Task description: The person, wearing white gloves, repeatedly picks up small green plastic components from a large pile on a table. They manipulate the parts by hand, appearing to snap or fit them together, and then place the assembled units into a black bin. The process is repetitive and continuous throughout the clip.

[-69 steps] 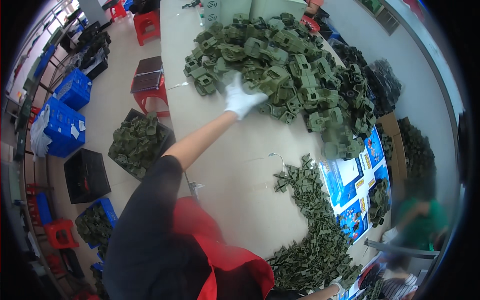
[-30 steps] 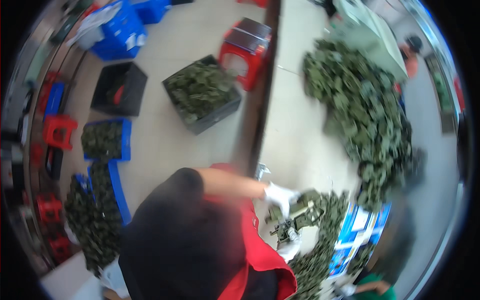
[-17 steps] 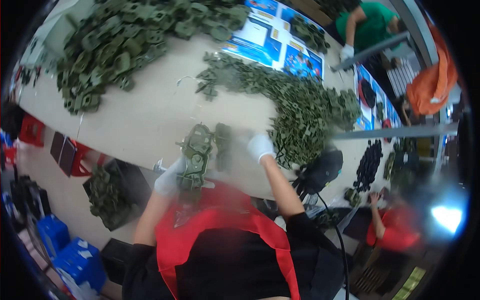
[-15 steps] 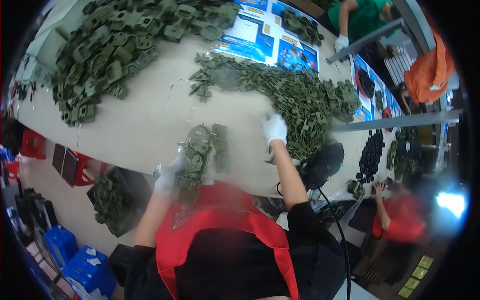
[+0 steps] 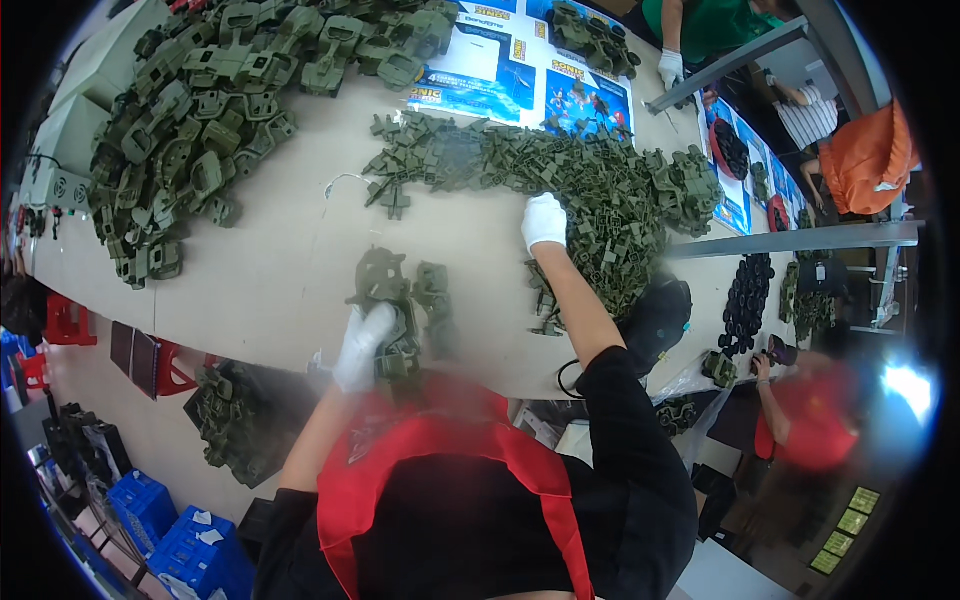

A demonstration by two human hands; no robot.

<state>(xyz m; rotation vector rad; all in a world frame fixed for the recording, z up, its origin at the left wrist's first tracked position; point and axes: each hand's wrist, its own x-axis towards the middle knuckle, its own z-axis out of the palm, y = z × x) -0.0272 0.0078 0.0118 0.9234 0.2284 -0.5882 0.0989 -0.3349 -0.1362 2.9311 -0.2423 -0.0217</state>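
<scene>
Head view: a green moulded part point(image 5: 381, 274) is at the table's point(image 5: 280, 270) near edge, the left hand point(image 5: 362, 347) over it, grip unclear. The right hand point(image 5: 545, 222), fingers curled, meets a small-parts heap point(image 5: 610, 215); whether it pinches any, I cannot tell.

At lower left, blue crates point(image 5: 205, 560) stand on the floor point(image 5: 125, 420), and a red stool point(image 5: 177, 372) shows above them. At right, an orange cloth item point(image 5: 868, 165) appears above a grey metal rail point(image 5: 795, 240); a co-worker in red point(image 5: 812, 415) occupies the lower right.
</scene>
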